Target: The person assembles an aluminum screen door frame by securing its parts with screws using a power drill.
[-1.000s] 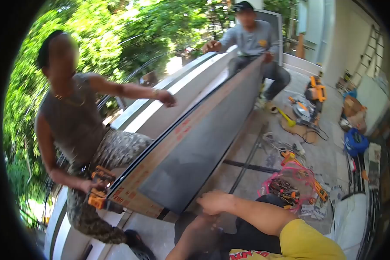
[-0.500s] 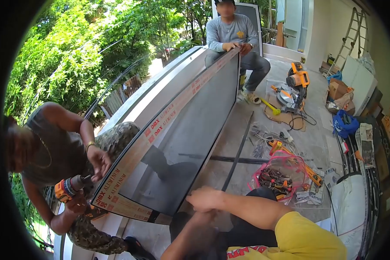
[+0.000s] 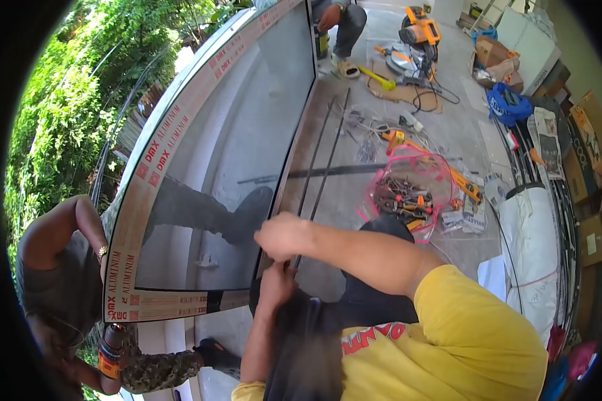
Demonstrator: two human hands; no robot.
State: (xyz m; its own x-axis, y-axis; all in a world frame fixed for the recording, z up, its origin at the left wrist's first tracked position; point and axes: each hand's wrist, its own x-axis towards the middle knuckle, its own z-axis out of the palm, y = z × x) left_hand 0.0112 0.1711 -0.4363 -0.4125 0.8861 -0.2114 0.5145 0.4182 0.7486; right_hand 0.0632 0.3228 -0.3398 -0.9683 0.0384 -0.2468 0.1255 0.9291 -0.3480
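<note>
I see the long screen frame (image 3: 201, 174) filling the left half of my view, its mesh panel edged in aluminium still wrapped in printed protective tape, running away from me toward a seated person (image 3: 338, 17) at the far end. Its near corner sits just in front of my chest, and both of my hands work on the inner edge there. A co-worker (image 3: 67, 281) crouches at the outer near corner with an orange drill (image 3: 108, 354) low by the frame. To me this looks like the stage of holding the frame steady at the corner while it gets fastened.

My right hand (image 3: 284, 235) is curled into a closed grip over the frame's dark inner rail. My left hand (image 3: 275, 284) sits just beneath it, fingers folded against the same edge; I cannot tell whether it pinches anything small.

On the floor beyond lie two thin dark strips (image 3: 321, 154), a pink basket (image 3: 411, 190) of tools and a mitre saw (image 3: 415, 37). The next move, I judge, calls for a firm, unshifting hold so the corner stays square
</note>
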